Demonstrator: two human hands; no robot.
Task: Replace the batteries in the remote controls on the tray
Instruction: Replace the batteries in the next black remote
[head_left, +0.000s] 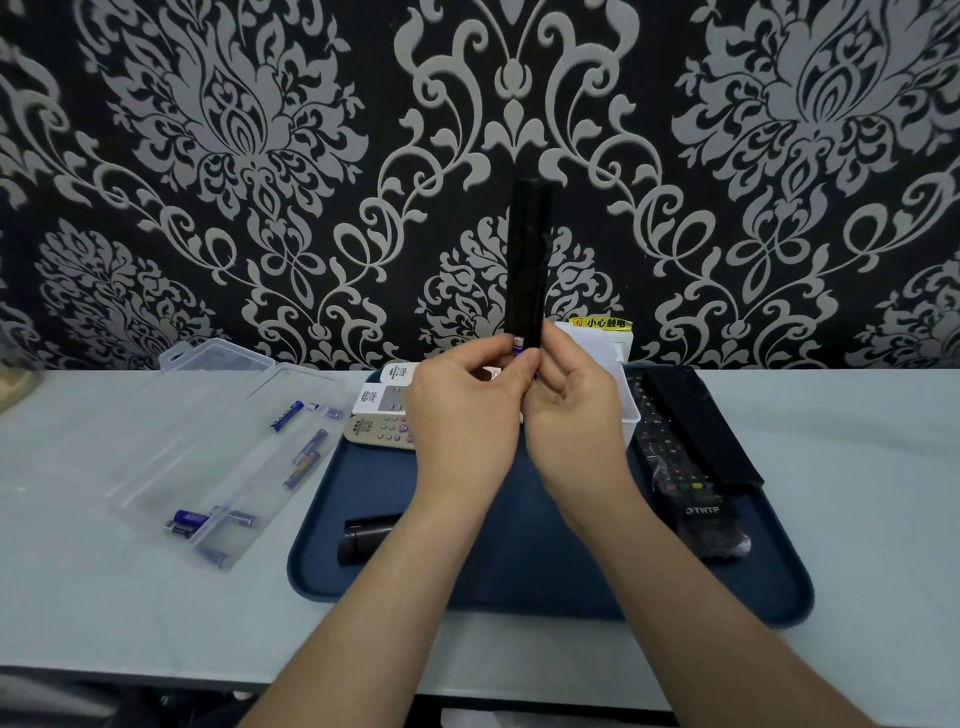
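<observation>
right hand (576, 410) round slim matte-black remote (527, 260)

A black remote (527, 260), a dark blue tray (519, 587), blue batteries (287, 415), and black wallpaper (208, 156) with grey swirly flowers.

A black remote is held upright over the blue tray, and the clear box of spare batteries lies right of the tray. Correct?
Not quite: the head view shows the clear box lying left of the blue tray. The rest holds: the right hand holds the black remote upright over it, the left hand pinching a battery at its base.
</observation>
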